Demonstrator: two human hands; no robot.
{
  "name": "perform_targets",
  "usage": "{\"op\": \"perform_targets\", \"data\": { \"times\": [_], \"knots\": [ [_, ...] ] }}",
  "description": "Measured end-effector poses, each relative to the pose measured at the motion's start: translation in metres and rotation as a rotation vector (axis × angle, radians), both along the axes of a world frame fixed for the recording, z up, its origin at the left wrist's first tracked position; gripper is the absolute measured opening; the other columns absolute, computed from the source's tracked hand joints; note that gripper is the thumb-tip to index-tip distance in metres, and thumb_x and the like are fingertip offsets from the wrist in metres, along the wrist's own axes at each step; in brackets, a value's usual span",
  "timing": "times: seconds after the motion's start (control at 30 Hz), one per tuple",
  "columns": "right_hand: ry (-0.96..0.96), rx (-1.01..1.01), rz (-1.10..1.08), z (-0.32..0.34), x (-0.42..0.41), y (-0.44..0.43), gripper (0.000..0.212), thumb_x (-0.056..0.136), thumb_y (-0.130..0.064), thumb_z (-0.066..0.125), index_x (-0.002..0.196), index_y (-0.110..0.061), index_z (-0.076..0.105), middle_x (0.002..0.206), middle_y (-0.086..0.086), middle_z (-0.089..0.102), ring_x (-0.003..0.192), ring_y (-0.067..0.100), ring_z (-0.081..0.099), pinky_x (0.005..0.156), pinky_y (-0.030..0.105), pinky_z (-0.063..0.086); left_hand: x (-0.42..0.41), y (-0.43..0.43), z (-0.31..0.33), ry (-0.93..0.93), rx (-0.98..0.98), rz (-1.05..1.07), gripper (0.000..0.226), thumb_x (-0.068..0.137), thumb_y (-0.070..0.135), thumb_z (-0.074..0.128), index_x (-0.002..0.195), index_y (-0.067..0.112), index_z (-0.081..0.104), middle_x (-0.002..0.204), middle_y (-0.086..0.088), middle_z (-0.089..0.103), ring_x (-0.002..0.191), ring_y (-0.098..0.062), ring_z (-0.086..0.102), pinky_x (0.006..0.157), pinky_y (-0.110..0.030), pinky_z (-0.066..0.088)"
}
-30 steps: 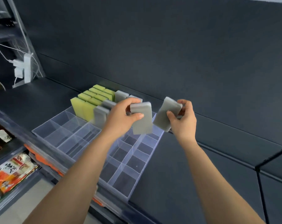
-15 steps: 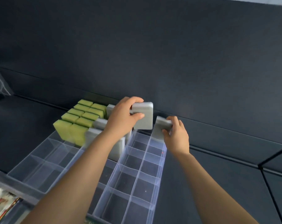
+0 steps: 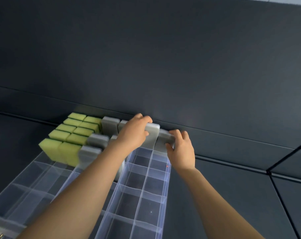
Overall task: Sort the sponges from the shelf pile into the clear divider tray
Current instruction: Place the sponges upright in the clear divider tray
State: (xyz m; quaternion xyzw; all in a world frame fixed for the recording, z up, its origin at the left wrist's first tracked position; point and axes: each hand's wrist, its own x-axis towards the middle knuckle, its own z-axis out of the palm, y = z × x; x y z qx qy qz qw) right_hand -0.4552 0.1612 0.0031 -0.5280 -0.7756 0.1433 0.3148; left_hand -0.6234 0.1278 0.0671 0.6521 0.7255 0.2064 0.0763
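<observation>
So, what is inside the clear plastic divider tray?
Yellow-green rectangular sponges and grey rectangular sponges occupy far compartments of the clear tray; the left hand and the right hand each hold another grey sponge there. The left forearm covers some middle compartments.

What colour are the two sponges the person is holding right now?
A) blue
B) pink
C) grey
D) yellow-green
C: the left hand grips a grey sponge and the right hand grips a second grey sponge; the yellow-green sponges stand off to the left.
</observation>
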Motion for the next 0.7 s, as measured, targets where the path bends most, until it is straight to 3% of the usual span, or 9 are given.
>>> {"op": "perform_targets", "data": {
  "times": [0.1, 0.2, 0.3, 0.57, 0.7],
  "knots": [
    [-0.025, 0.095, -0.018, -0.001, 0.000, -0.001, 0.036, 0.078, -0.008, 0.069, 0.112, -0.014, 0.059, 0.111, 0.007, 0.049, 0.100, 0.028, 0.050, 0.060, 0.029, 0.041, 0.002, 0.003, -0.003, 0.075, 0.005, 0.024, 0.033, 0.087, 0.011, 0.061, 0.119, 0.016, 0.055, 0.117, -0.003, 0.051, 0.105, -0.026, 0.052, 0.067, -0.028, 0.027],
    [-0.089, 0.227, 0.005, 0.000, 0.001, 0.000, 0.040, 0.065, -0.005, 0.080, 0.102, -0.008, 0.066, 0.103, 0.011, 0.055, 0.089, 0.031, 0.055, 0.050, 0.027, 0.044, 0.005, 0.004, -0.008, 0.220, 0.063, 0.042, 0.024, 0.083, 0.005, 0.062, 0.107, 0.009, 0.063, 0.113, -0.005, 0.050, 0.105, -0.026, 0.045, 0.071, -0.029, 0.034],
    [-0.153, 0.311, 0.047, 0.001, 0.004, 0.002, 0.044, 0.057, -0.004, 0.084, 0.098, -0.005, 0.069, 0.100, 0.011, 0.062, 0.079, 0.031, 0.059, 0.053, 0.031, 0.052, 0.009, 0.004, -0.016, 0.269, 0.095, 0.023, 0.018, 0.079, -0.005, 0.060, 0.094, 0.006, 0.063, 0.102, -0.006, 0.051, 0.098, -0.026, 0.047, 0.074, -0.034, 0.043],
    [-0.163, 0.320, 0.074, 0.003, 0.002, 0.001, 0.036, 0.062, 0.001, 0.079, 0.093, -0.014, 0.072, 0.092, 0.008, 0.062, 0.069, 0.030, 0.056, 0.049, 0.028, 0.045, 0.006, 0.003, -0.022, 0.276, 0.045, -0.031, 0.025, 0.081, -0.007, 0.056, 0.099, 0.007, 0.064, 0.102, -0.006, 0.056, 0.096, -0.026, 0.052, 0.075, -0.041, 0.050],
    [-0.205, 0.285, 0.059, 0.004, 0.000, -0.003, 0.043, 0.061, 0.003, 0.077, 0.100, -0.014, 0.070, 0.099, 0.010, 0.062, 0.073, 0.030, 0.058, 0.048, 0.029, 0.047, 0.004, 0.000, -0.020, 0.277, 0.006, -0.052, 0.018, 0.086, 0.001, 0.055, 0.100, 0.007, 0.064, 0.103, -0.006, 0.054, 0.098, -0.026, 0.050, 0.078, -0.041, 0.049]
  ]
}}
